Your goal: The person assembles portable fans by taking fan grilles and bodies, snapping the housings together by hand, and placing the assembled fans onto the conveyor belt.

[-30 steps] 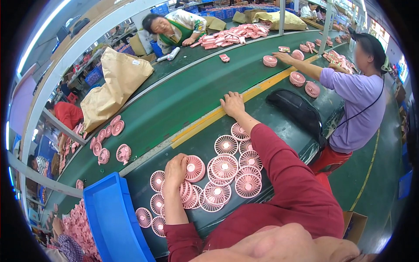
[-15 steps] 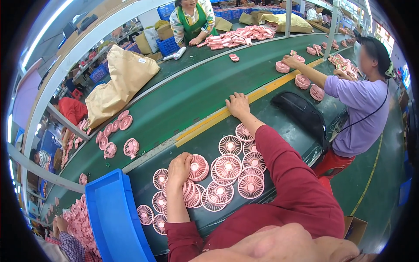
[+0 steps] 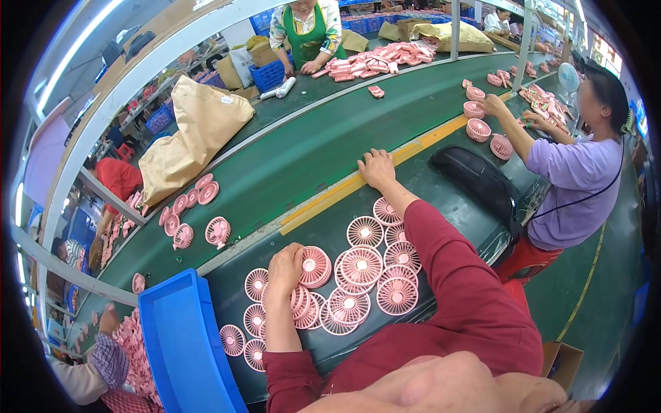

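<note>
My left hand (image 3: 284, 267) is closed, its bent fingers against the left edge of a stack of round pink fan grilles (image 3: 315, 267). The fingertips are partly hidden, and I cannot see how firmly they grip. My right hand (image 3: 376, 169) holds nothing; its fingers are apart and rest on the yellow strip (image 3: 410, 149) along the conveyor edge. Between my arms, more pink grilles (image 3: 361, 265) lie flat, many overlapping. Several others (image 3: 233, 339) lie left of my left forearm.
A blue tray (image 3: 180, 330) stands at my left. Beyond the strip runs a green conveyor belt (image 3: 296, 165) carrying pink fan heads (image 3: 217, 230). A black bag (image 3: 475, 182) lies right of my right arm. A co-worker in purple (image 3: 575, 165) handles pink parts; another in a green apron (image 3: 310, 38) stands across.
My hands keep their places; the whole view shifts slightly. The purple-sleeved co-worker has moved right, with a hand drawn back. At far left, a person's hand has risen from the pink parts.
</note>
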Demonstrator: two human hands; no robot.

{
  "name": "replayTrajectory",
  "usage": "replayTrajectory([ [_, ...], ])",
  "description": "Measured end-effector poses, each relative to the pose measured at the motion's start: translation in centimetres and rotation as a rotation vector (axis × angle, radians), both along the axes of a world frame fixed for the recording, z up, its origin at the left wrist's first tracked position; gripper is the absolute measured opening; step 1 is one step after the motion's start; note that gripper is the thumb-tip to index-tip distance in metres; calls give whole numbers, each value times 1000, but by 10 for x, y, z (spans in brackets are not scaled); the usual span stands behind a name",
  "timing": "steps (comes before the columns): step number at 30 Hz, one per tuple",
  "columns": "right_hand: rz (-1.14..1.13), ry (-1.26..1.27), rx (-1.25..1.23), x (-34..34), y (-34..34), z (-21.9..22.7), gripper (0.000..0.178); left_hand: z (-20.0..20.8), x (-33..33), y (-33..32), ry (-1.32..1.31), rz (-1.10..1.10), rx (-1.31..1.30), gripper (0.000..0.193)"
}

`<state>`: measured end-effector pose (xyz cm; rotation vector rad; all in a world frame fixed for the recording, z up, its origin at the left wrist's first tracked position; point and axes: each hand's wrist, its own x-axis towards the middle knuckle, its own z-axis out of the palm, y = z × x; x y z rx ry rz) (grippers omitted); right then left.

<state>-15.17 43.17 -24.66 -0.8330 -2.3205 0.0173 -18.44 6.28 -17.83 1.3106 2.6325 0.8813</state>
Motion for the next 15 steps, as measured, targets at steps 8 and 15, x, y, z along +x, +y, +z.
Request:
replayTrajectory([
  [8, 9, -20, -50, 3, -1, 3, 37, -5, -3, 0, -9, -6, 24, 23],
  [15, 51, -77, -127, 7, -12, 15, 39, 0, -4, -1, -36, 1, 11, 24],
])
